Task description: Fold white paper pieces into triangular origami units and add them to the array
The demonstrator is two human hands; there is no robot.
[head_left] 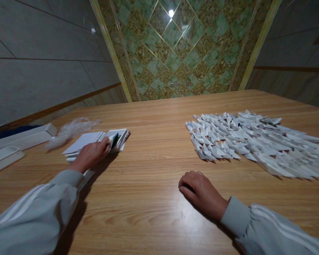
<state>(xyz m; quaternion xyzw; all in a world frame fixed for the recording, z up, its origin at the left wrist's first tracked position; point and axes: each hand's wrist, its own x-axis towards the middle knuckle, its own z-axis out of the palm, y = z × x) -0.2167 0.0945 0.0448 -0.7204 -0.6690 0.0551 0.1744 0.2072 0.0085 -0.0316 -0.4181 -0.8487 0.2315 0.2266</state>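
My left hand reaches to the left side of the table, its fingers closed on a sheet of paper with a dark print at the top of a stack of small papers. Beside it lies a pile of larger white paper, partly hidden by my wrist. My right hand rests on the tabletop, fingers curled in, with nothing visible in it. Beyond it, on the right, many small folded paper boats stand packed together in rows.
The wooden table reaches back to a tiled wall. At the left lie a crumpled clear plastic bag, a long white box and a white tray-like piece. A paper strip lies under my left forearm.
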